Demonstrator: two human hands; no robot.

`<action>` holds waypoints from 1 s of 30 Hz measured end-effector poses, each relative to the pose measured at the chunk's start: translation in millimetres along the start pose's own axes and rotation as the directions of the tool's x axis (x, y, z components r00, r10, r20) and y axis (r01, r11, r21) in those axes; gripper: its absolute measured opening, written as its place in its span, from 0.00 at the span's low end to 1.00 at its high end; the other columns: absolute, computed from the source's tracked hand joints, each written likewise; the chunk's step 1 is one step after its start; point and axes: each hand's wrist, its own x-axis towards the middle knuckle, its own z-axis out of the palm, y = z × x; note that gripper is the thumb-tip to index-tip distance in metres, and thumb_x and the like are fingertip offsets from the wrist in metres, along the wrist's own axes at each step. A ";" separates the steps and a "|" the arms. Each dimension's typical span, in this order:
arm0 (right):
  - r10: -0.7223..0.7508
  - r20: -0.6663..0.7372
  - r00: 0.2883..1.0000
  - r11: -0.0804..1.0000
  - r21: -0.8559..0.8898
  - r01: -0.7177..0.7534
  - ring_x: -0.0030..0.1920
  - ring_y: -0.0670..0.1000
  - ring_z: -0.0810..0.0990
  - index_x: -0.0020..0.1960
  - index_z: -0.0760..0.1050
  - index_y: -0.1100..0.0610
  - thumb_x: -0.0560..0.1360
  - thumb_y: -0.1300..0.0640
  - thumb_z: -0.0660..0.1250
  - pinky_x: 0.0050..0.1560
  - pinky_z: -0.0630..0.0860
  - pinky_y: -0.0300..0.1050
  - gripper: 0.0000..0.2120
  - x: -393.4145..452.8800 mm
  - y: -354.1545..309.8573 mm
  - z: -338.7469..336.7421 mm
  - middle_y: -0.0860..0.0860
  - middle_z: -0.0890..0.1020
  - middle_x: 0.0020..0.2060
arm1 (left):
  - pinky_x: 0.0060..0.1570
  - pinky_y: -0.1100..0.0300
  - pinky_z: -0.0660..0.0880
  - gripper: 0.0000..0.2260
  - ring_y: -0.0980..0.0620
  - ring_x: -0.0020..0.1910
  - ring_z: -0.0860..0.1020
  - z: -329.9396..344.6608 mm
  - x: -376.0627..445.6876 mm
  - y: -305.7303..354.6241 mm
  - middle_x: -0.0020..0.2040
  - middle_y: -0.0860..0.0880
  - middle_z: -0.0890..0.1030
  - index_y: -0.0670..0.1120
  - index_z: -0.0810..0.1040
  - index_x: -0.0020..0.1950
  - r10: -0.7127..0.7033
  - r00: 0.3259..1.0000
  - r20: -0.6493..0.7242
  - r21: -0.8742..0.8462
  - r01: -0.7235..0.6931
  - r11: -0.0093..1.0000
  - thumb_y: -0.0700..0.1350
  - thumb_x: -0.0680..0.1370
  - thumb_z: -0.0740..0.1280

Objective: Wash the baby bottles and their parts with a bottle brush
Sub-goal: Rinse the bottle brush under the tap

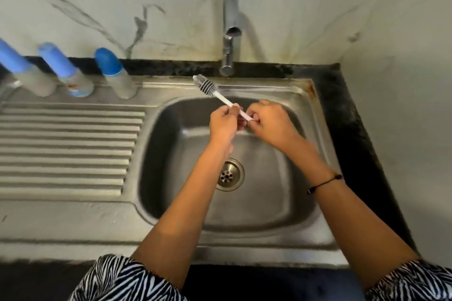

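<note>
Both hands, left hand and right hand, pinch the brush handle over the sink; wet fingers could let it slip in.

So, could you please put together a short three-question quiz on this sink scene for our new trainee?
1. True or false: water is running from the tap.
2. How many capped baby bottles stand on the sink's rear ledge: A two, B three, C four?
3. Fill in: both hands hold the bottle brush by its ____.

Key
1. False: no stream shows below the spout.
2. B: the left bottle, the middle bottle and the right bottle, all with blue caps.
3. Handle: the left hand and the right hand grip the white stem over the basin.
</note>
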 end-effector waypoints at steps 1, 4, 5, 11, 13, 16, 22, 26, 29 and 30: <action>-0.007 0.028 1.000 0.998 0.055 0.005 0.44 0.52 0.75 0.51 0.79 0.58 0.72 0.60 0.66 0.45 0.69 0.44 0.09 8.1 -1.4 4.4 0.53 0.77 0.43 | 0.32 0.62 0.75 0.12 0.50 0.32 0.75 -8.0 5.1 0.3 0.35 0.43 0.77 0.43 0.75 0.39 -0.014 0.999 -0.029 -0.015 0.014 1.000 0.40 0.81 0.60; 0.036 0.060 0.998 0.980 0.193 -0.047 0.42 0.49 0.74 0.56 0.78 0.59 0.73 0.61 0.67 0.49 0.72 0.44 0.12 37.4 -3.5 11.2 0.55 0.80 0.45 | 0.35 0.63 0.76 0.11 0.52 0.34 0.76 -25.6 20.2 -1.5 0.36 0.45 0.77 0.43 0.76 0.40 -0.058 0.993 -0.106 -0.054 0.052 0.997 0.40 0.81 0.59; 0.060 0.036 0.998 0.971 0.229 -0.067 0.43 0.51 0.75 0.59 0.77 0.60 0.74 0.61 0.67 0.52 0.72 0.45 0.14 45.3 -2.5 10.1 0.56 0.81 0.45 | 0.37 0.63 0.76 0.11 0.53 0.35 0.76 -27.8 21.7 -2.5 0.37 0.46 0.77 0.44 0.76 0.41 -0.068 0.991 -0.115 -0.068 0.060 0.996 0.39 0.81 0.59; 0.146 0.026 0.989 0.944 0.296 -0.147 0.45 0.47 0.75 0.74 0.61 0.58 0.74 0.63 0.64 0.52 0.68 0.36 0.29 130.8 -0.1 15.7 0.53 0.80 0.45 | 0.43 0.62 0.78 0.10 0.54 0.37 0.76 -33.1 50.5 -5.3 0.38 0.47 0.77 0.43 0.76 0.42 -0.139 0.981 -0.133 -0.144 0.120 0.982 0.39 0.81 0.59; 0.138 0.072 0.988 0.936 0.315 -0.154 0.43 0.49 0.77 0.75 0.59 0.56 0.75 0.64 0.62 0.51 0.71 0.38 0.29 144.4 1.3 17.9 0.55 0.81 0.43 | 0.43 0.61 0.78 0.10 0.54 0.38 0.76 -31.2 56.7 -8.0 0.38 0.47 0.77 0.43 0.76 0.42 -0.166 0.978 -0.127 -0.161 0.145 0.976 0.39 0.82 0.59; 0.097 0.187 0.977 0.885 0.432 -0.171 0.36 0.50 0.79 0.75 0.58 0.49 0.76 0.66 0.60 0.40 0.76 0.35 0.30 151.2 8.6 23.7 0.58 0.83 0.42 | 0.43 0.61 0.78 0.10 0.54 0.37 0.77 -26.4 70.5 -14.6 0.38 0.46 0.77 0.42 0.76 0.42 -0.210 0.972 -0.108 -0.194 0.186 0.963 0.38 0.81 0.59; 0.024 0.264 0.964 0.906 0.403 -0.133 0.35 0.55 0.82 0.73 0.58 0.38 0.76 0.66 0.62 0.46 0.81 0.46 0.34 155.8 16.3 46.3 0.57 0.84 0.38 | 0.44 0.60 0.77 0.09 0.53 0.39 0.75 -3.6 84.4 -24.5 0.39 0.46 0.77 0.43 0.75 0.42 -0.251 0.965 -0.069 -0.192 0.234 0.953 0.39 0.81 0.60; 0.012 0.261 0.965 0.891 0.435 -0.129 0.39 0.57 0.82 0.74 0.54 0.38 0.78 0.61 0.61 0.44 0.81 0.47 0.31 154.5 15.4 61.9 0.59 0.83 0.44 | 0.44 0.60 0.77 0.10 0.53 0.40 0.75 7.2 81.6 -25.7 0.39 0.47 0.76 0.44 0.73 0.40 -0.252 0.967 -0.031 -0.175 0.243 0.954 0.40 0.81 0.60; -0.037 0.246 0.969 0.851 0.515 -0.098 0.44 0.47 0.80 0.73 0.61 0.43 0.80 0.58 0.58 0.45 0.77 0.38 0.23 134.3 21.5 70.9 0.50 0.81 0.52 | 0.45 0.59 0.77 0.11 0.51 0.41 0.77 5.4 80.1 -27.8 0.39 0.46 0.77 0.43 0.72 0.40 -0.237 0.971 -0.018 -0.188 0.230 0.955 0.39 0.82 0.58; -0.034 0.247 0.968 0.835 0.539 -0.108 0.46 0.43 0.78 0.71 0.66 0.47 0.81 0.58 0.57 0.45 0.75 0.32 0.20 124.7 22.6 74.8 0.48 0.80 0.52 | 0.42 0.60 0.77 0.11 0.51 0.40 0.77 3.2 80.0 -28.6 0.38 0.46 0.78 0.43 0.72 0.40 -0.226 0.974 -0.029 -0.194 0.217 0.957 0.39 0.82 0.58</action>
